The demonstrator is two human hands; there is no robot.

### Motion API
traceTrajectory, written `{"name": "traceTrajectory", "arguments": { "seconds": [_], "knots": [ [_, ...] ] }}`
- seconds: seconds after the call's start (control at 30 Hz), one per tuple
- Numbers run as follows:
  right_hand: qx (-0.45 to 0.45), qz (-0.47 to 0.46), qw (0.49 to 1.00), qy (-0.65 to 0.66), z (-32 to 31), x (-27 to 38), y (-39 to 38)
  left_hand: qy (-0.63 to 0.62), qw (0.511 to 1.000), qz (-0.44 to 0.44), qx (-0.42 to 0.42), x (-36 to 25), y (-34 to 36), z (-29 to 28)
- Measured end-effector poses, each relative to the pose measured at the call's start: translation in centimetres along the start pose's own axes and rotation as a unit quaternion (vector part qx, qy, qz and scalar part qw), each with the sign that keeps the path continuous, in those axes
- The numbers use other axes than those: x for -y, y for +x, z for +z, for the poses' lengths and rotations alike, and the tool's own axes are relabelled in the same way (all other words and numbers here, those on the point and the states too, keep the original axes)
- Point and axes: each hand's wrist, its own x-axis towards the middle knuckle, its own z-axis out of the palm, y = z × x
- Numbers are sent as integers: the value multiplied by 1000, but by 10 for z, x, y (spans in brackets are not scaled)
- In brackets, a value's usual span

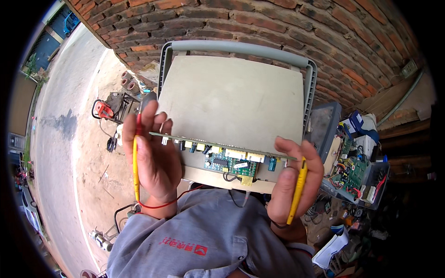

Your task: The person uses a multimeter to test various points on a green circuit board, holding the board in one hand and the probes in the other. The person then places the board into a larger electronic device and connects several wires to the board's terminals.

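My left hand [150, 157] grips a yellow test probe [136, 162] with a red upper part and red lead, its fingers also at the left end of a circuit board [232, 153]. My right hand [296, 190] holds a second yellow probe [297, 197], fingers at the board's right end. The board is nearly edge-on, components hanging toward me, with a smaller green board [218, 163] below its middle. Behind it is the beige top panel [232, 97] of a cabinet with a grey handle [241, 48].
An open plastic box [322, 123] with circuit boards [352, 171] and wires stands at right before a brick wall [259, 23]. Cluttered parts [329, 245] lie lower right. A red machine [104, 109] stands on sandy ground at left, beside a paved road [62, 139].
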Motion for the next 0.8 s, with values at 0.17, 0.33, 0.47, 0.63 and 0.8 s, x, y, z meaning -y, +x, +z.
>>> {"name": "traceTrajectory", "arguments": {
  "seconds": [0.17,0.33,0.47,0.63,0.8],
  "knots": [
    [-47,-83,995,-34,-12,-10,-1,27,994,94,-41,-8,2,-6],
    [-199,-75,972,100,-21,-11,-33,41,979,197,7,-29,4,-30],
    [-67,-208,972,86,-30,-2,-16,61,968,224,96,-31,0,-16],
    [101,-206,973,-4,-21,13,-4,150,952,199,176,-17,-7,-2],
    [156,-192,963,-110,-4,21,12,170,955,193,149,-11,-10,15]
  ]
}}
